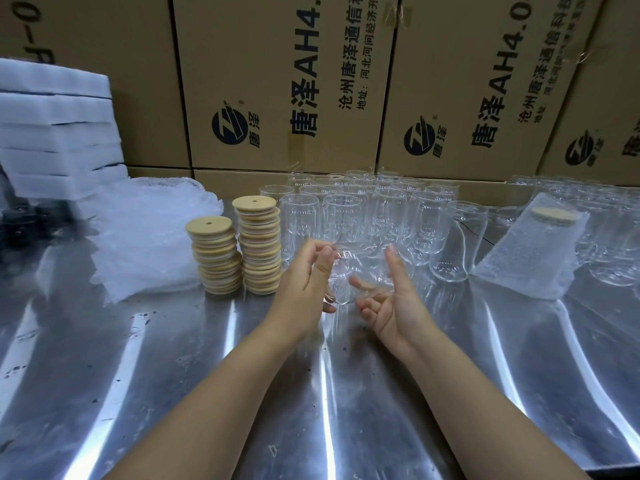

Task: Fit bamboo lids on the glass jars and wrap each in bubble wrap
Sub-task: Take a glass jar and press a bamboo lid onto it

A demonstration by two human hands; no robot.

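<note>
A clear glass jar [353, 271] without a lid hangs just above the steel table [346, 393] between my two hands. My left hand [304, 282] grips its left side, thumb on the rim. My right hand [391, 299] cups its right side, fingers curled under it and index finger straight up. Two stacks of round bamboo lids [239, 247] stand to the left. A heap of bubble wrap sheets [145, 233] lies beyond them on the left. One lidded jar wrapped in bubble wrap [533, 251] stands at the right.
Several bare glass jars [374, 209] crowd the back of the table and the right side. White foam sheets [59, 126] are piled at the far left. Brown cardboard boxes [287, 81] form a wall behind everything.
</note>
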